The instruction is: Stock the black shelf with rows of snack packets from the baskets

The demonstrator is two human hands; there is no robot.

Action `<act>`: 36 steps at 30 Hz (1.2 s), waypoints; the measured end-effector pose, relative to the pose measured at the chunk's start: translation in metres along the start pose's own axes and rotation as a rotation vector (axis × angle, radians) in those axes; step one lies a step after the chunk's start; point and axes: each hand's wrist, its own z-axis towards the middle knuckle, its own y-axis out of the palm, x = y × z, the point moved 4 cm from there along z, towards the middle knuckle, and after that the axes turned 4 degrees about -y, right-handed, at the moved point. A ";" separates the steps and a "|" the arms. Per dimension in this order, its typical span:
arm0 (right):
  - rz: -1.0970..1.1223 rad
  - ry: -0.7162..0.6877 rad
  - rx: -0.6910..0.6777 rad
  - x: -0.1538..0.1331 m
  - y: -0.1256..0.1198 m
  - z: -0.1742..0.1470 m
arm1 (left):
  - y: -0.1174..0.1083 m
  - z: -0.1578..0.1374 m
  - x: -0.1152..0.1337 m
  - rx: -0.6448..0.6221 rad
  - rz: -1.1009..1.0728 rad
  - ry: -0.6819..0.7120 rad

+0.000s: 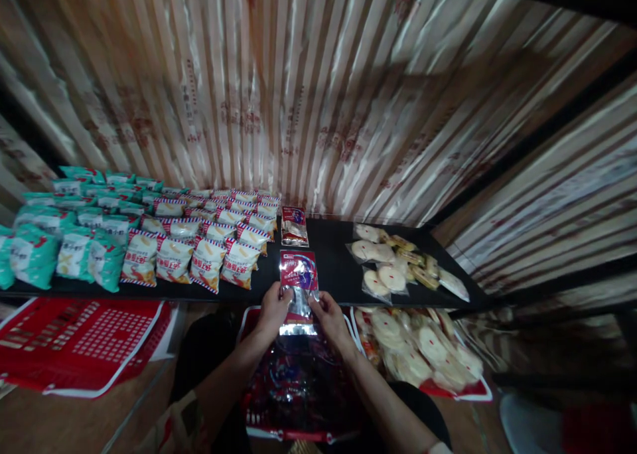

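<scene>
Between my two hands is a flat red-and-purple foil snack packet (298, 272), held by both sides at the shelf's front edge. My left hand (275, 308) pinches its left side. On the right side, my right hand (328, 313) grips it with thumb and fingers. A similar red packet (294, 226) lies on the black shelf (331, 258) behind it. Below my hands stands a red basket (256, 422) with several dark, shiny packets inside, dim and hard to tell apart.
Rows of white-and-red snack bags (174, 259) and teal bags (74, 253) fill the shelf's left. On its right lie clear packs of round pale wafers (391, 277). Another basket (472, 393) holds more such packs. An overturned-looking red basket (114, 334) sits lower left.
</scene>
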 end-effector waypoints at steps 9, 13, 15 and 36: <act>-0.008 -0.054 0.117 -0.007 -0.004 0.067 | 0.015 0.041 0.015 0.063 0.060 -0.002; -0.014 -0.049 0.153 -0.002 -0.008 0.090 | 0.022 0.049 0.024 0.079 0.104 0.003; -0.022 -0.052 0.165 -0.002 -0.009 0.101 | 0.026 0.052 0.030 0.089 0.140 0.020; -0.605 -0.072 0.231 -0.027 0.008 0.192 | 0.036 0.121 0.066 0.290 0.363 0.174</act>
